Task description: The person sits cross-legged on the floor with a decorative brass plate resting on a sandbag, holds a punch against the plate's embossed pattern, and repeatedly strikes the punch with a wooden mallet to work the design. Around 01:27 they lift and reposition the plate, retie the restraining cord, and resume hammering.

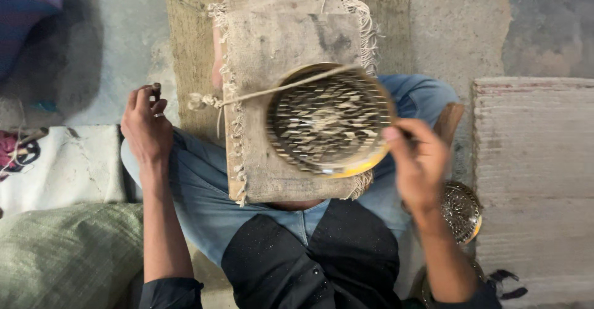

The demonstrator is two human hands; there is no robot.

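A round brass dish (330, 122) with a dark, finely cut pattern lies on a frayed burlap cloth (272, 43) spread over my lap. A thin cord (272, 91) with a knot at its left end crosses the dish's upper rim. My right hand (419, 160) grips the dish's right edge with thumb and fingers. My left hand (146, 126) is out to the left over my knee, fingers closed on a small dark tool (156, 90).
A second patterned brass dish (461, 211) sits by my right knee. A woven mat (192, 49) lies under the burlap on the concrete floor. White cloth (68, 166) and a green sack (62, 253) are at left, a pale ribbed block (535, 173) at right.
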